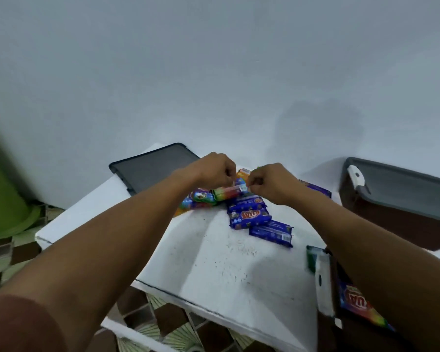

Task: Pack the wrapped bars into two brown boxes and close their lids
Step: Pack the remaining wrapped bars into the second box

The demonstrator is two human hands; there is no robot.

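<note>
The fingertips (228, 179) of the left hand (215, 170) and those of the right hand (272, 182) are curled and pinched on one rainbow bar (226, 193), which is held just above the pile at the frame's centre. As only the slick wrapper is nipped, the bar could be dropped, or its neighbours dragged off the white table (214, 262). The bar is seen as slim and glossy, striped green to red. Blue bars (248, 215) are scattered just below it. An open brown box (337, 288) is glimpsed at lower right and a lidded brown box (391, 224) at right.
</note>
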